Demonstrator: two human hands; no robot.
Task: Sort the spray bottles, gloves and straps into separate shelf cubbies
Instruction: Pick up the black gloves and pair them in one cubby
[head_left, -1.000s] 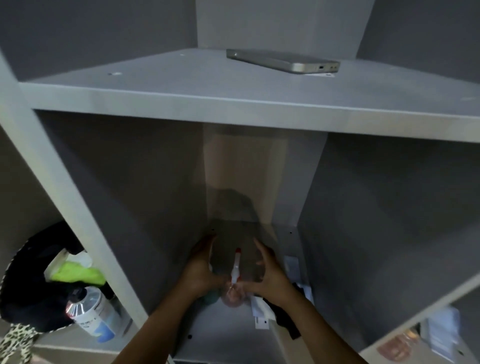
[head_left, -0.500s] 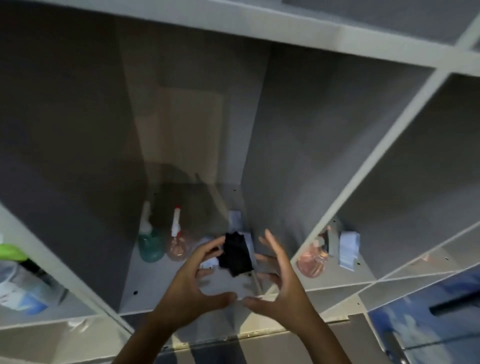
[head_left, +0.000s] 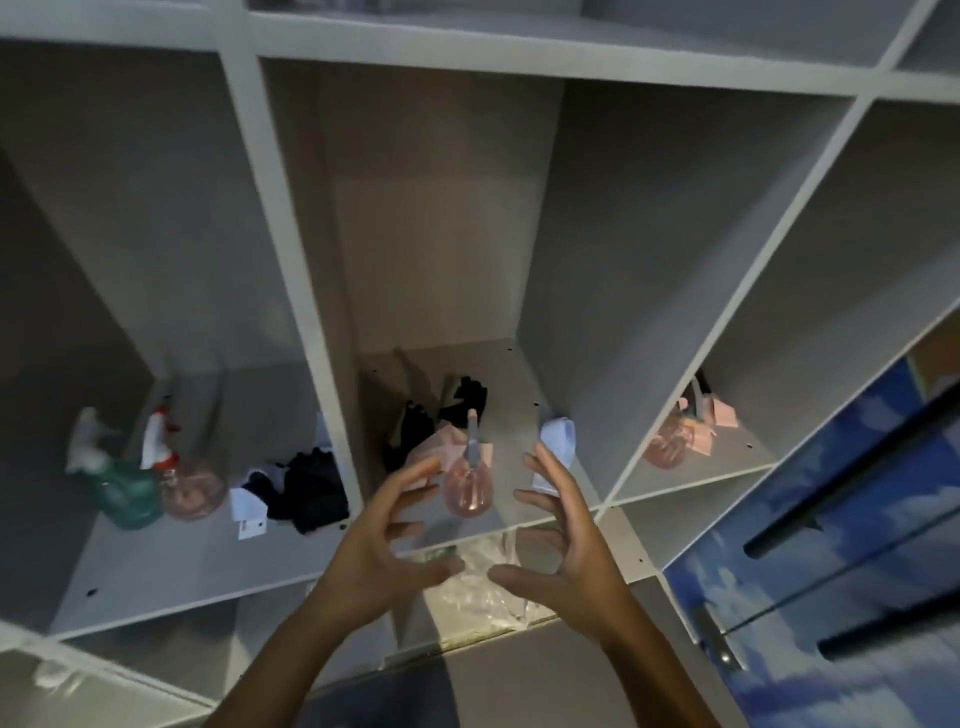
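Flanking pink spray bottle (head_left: 467, 486): L hand (head_left: 382, 545) & R hand (head_left: 563, 540), fingers spread, empty.

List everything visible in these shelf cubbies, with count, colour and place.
Green spray bottle: 1, green, left cubby.
Pink spray bottles: 3, pink; left cubby, middle cubby, right cubby.
Black gloves: dark heaps, count unclear; left cubby, middle cubby rear.
Pale blue item: 1, middle cubby, right wall.
Clear plastic bag: 1, lower shelf.
Left hand: open, empty.
Right hand: open, empty.
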